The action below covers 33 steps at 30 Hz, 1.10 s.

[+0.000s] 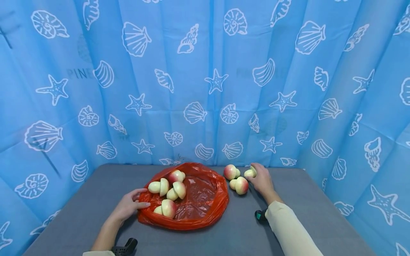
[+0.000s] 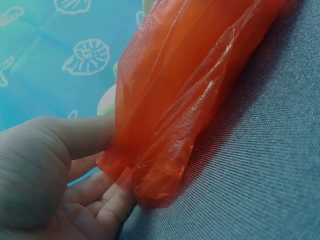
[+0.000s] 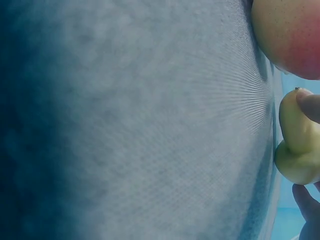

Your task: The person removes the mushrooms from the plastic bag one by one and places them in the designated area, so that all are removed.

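On the grey surface [image 1: 224,234] an orange plastic bag [image 1: 205,199] lies flattened and spread open like a shallow dish, which keeps the four toy mushrooms [image 1: 169,192] inside it from rolling off. The left hand [image 1: 128,206] sits at the bag's near left edge; the left wrist view shows the thumb above and fingers [image 2: 107,200] below pinching the bunched rim [image 2: 150,165], so it seems the hand is there to pin the bag in place and keep its mouth spread.

To the right of the bag, toward the far edge near the blue shell-printed curtain [image 1: 205,81], three more mushrooms lie loose on the cloth. The right hand [image 1: 262,179] reaches out to the farthest-right one, a pale mushroom [image 1: 250,172], with fingertips closing around it from above; the right wrist view shows a fingertip [image 3: 310,105] touching its top, so the grip looks light, only just taken. The other two, one pink-capped mushroom [image 1: 231,172] and another [image 1: 240,185] just in front of it, lie just left of that hand, untouched and within easy reach.
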{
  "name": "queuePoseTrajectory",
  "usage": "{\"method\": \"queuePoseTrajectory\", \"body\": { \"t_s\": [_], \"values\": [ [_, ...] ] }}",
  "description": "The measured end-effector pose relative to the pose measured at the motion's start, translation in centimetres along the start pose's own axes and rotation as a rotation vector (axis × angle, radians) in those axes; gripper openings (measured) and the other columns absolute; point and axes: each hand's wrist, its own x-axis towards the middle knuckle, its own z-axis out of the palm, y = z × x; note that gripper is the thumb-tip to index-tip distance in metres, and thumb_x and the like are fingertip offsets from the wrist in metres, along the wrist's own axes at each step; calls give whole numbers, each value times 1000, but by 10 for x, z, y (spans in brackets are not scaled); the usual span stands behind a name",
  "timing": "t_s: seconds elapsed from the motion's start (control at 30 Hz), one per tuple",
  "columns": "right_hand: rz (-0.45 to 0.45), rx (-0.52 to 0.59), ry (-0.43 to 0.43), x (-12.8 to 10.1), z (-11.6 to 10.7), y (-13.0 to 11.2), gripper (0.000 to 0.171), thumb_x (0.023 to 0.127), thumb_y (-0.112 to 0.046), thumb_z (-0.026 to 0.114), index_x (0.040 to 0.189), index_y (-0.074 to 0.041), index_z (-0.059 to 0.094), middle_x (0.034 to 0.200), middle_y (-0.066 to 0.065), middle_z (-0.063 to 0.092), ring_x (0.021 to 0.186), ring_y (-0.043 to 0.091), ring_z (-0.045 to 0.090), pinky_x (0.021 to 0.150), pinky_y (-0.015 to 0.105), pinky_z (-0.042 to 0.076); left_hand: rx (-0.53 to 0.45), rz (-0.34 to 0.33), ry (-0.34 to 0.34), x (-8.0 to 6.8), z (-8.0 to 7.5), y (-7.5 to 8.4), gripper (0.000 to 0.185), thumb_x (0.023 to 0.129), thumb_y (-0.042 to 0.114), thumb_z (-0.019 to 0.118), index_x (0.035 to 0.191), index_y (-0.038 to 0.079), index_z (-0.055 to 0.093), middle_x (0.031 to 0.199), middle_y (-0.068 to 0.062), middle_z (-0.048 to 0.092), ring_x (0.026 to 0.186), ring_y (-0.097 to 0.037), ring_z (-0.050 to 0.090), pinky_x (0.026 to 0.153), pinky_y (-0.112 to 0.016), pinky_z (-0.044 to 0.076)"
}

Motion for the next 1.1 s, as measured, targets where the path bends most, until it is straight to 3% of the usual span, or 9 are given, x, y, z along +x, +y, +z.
{"method": "queuePoseTrajectory", "body": {
  "t_s": [0.43,0.7,1.1],
  "values": [
    [15,-43,0,1,-3,8,61,81,-17,78,134,0,53,135,24,50,121,46,44,100,58,35,-6,10,0,2,6,1,71,80,29,80,138,1,49,134,-31,48,116,-41,51,91,-55,46],
    [-39,-83,-12,-1,-5,7,60,82,-20,77,134,-1,53,138,23,48,125,46,41,99,62,34,3,14,-4,0,3,0,72,80,30,80,138,1,49,133,-31,49,115,-41,51,91,-54,47],
    [-111,-19,4,0,-23,-7,61,82,-20,78,135,-2,53,138,23,49,126,47,40,99,62,33,7,13,-10,1,0,-1,74,80,31,80,139,0,48,131,-31,50,113,-39,53,89,-53,48]
  ]
}}
